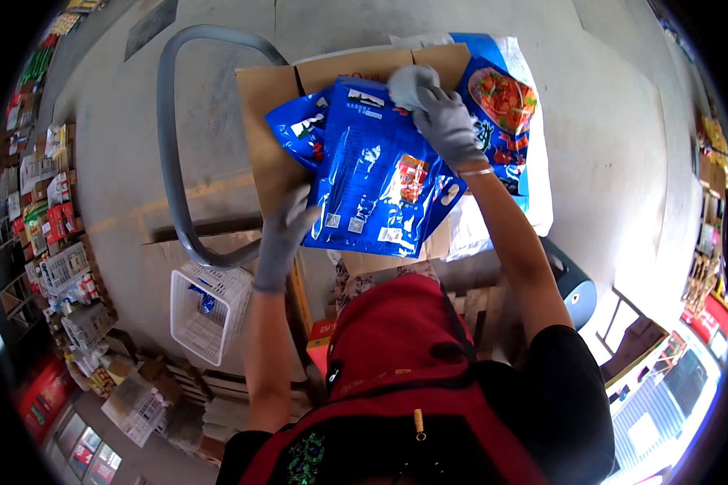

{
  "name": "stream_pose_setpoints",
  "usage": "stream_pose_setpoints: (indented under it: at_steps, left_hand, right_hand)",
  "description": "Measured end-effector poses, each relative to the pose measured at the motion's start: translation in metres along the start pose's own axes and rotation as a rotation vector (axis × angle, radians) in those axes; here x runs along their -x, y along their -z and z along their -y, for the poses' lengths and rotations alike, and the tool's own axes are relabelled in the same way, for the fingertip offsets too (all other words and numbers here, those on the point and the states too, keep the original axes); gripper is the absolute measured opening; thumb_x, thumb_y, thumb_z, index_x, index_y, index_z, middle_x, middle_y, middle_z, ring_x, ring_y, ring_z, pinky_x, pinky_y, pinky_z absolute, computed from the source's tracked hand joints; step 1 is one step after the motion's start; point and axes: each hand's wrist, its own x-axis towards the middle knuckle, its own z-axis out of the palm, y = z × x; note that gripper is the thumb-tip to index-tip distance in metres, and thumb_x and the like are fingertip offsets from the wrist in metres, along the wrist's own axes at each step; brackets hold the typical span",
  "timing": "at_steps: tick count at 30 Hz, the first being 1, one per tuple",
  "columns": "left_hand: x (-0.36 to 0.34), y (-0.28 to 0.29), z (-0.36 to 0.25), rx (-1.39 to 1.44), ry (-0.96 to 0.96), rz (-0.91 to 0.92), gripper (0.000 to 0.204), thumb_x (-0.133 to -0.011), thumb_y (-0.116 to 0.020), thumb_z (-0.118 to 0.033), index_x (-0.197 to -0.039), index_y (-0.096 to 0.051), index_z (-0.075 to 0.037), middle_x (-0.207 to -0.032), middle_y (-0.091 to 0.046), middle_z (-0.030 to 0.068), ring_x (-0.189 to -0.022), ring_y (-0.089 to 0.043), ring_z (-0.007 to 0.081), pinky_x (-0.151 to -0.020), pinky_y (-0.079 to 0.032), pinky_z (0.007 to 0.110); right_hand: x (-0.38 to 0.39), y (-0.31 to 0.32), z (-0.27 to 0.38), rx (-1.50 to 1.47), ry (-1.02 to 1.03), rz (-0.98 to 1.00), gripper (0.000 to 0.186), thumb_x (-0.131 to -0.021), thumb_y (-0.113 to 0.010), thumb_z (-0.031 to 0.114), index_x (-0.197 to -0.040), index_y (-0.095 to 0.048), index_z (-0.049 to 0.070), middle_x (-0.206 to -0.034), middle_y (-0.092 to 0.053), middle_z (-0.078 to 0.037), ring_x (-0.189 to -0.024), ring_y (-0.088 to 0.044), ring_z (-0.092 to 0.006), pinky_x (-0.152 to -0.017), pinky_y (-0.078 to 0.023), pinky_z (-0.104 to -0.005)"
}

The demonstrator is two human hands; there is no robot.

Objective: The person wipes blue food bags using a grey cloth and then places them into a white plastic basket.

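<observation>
A large blue glossy pouch (pixel 364 182) lies at the top of an open cardboard box (pixel 260 101), back side up. My right hand (pixel 446 125), in a grey glove, presses a pale grey cloth (pixel 412 86) at the pouch's upper right corner, fingers closed on it. Beside the pouch's lower left edge is my left hand (pixel 283 238), also gloved. Motion blurs its fingers, so I cannot tell whether they grip the edge. Another blue pouch (pixel 297 129) pokes out at the left of the box. To the right, a blue pouch with a food picture (pixel 501 101) lies on a white-and-blue sack (pixel 538 194).
A grey tubular handle (pixel 170 145) curves up left of the box. Below it stands a white plastic basket (pixel 218 311) with something blue inside. A red-and-orange box (pixel 320 339) is near my body. Stacked goods (pixel 52 218) line the far left.
</observation>
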Motion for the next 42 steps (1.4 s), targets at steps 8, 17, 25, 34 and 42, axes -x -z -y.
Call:
stream_pose_setpoints:
  at_steps: [8, 17, 25, 34, 42]
  left_hand:
    - [-0.110, -0.080, -0.018, -0.783, 0.002, -0.267, 0.068, -0.074, -0.075, -0.051, -0.106, -0.055, 0.005, -0.096, -0.064, 0.0221, -0.090, -0.066, 0.0316, -0.074, -0.054, 0.037]
    - [-0.063, -0.072, -0.028, -0.194, -0.007, -0.197, 0.061, -0.076, -0.076, -0.041, -0.113, -0.059, 0.003, -0.103, -0.067, 0.0153, -0.086, -0.068, 0.0201, -0.075, -0.056, 0.029]
    - [0.089, -0.042, -0.060, -0.048, -0.200, -0.322, 0.050, -0.077, -0.079, -0.023, -0.115, -0.056, 0.000, -0.105, -0.067, 0.0108, -0.090, -0.065, 0.0165, -0.082, -0.053, 0.032]
    - [0.318, 0.101, -0.033, 0.476, -0.227, -0.665, 0.057, -0.077, -0.079, -0.013, -0.125, -0.052, 0.001, -0.110, -0.063, 0.0079, -0.100, -0.059, 0.0140, -0.087, -0.050, 0.030]
    - [0.405, 0.252, 0.092, 0.616, -0.226, -1.409, 0.049, -0.082, -0.071, -0.018, -0.122, -0.051, 0.001, -0.110, -0.063, 0.0083, -0.096, -0.059, 0.0157, -0.087, -0.049, 0.030]
  right_hand:
    - [0.169, -0.037, 0.087, 0.066, -0.174, -0.036, 0.038, -0.079, -0.062, 0.021, -0.115, -0.057, 0.010, -0.119, -0.055, -0.011, -0.103, -0.054, -0.0372, -0.082, -0.045, -0.0537]
    - [0.215, 0.030, 0.073, -0.955, -0.628, -0.084, 0.032, -0.090, -0.056, 0.013, -0.119, -0.051, -0.001, -0.106, -0.062, -0.017, -0.093, -0.063, -0.0318, -0.074, -0.052, -0.0400]
    - [0.068, 0.089, 0.120, -0.457, 0.055, 0.062, 0.036, -0.079, -0.062, 0.013, -0.112, -0.058, -0.001, -0.120, -0.056, -0.025, -0.103, -0.050, -0.0434, -0.093, -0.040, -0.0454]
    - [0.231, -0.022, 0.364, -1.552, -0.494, 0.444, 0.032, -0.094, -0.041, 0.004, -0.124, -0.047, -0.001, -0.103, -0.060, -0.012, -0.079, -0.061, -0.0180, -0.065, -0.050, -0.0273]
    - [0.261, -0.141, 0.451, -1.068, -0.300, 1.207, 0.032, -0.088, -0.046, 0.004, -0.120, -0.052, 0.002, -0.098, -0.057, -0.003, -0.086, -0.057, -0.0114, -0.077, -0.048, -0.0243]
